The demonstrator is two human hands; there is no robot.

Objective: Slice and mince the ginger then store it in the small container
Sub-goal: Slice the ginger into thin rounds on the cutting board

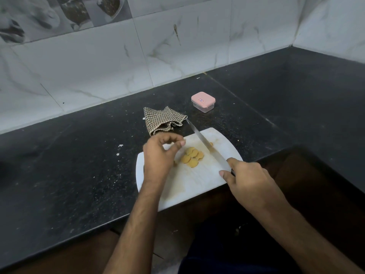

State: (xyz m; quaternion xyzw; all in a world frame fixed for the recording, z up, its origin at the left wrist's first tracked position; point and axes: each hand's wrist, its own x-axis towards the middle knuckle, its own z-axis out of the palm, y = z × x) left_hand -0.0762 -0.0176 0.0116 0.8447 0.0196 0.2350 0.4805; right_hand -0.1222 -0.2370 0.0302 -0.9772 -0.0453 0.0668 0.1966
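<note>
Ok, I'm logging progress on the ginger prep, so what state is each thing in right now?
ginger slices: cut into rounds, overlapping in a small pile on the board, not yet minced.
knife: held by the right hand, blade angled across the board beside the slices.
left hand: fingers loosely curled over the board, holding nothing.
small container: pink lid on, behind the board.
cutting board: flat on the counter.
checked cloth: crumpled.

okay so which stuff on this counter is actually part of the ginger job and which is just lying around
In use: ginger slices, cutting board, knife gripped by the right hand, small container with its pink lid on.
Lying about: checked cloth behind the board.
</note>
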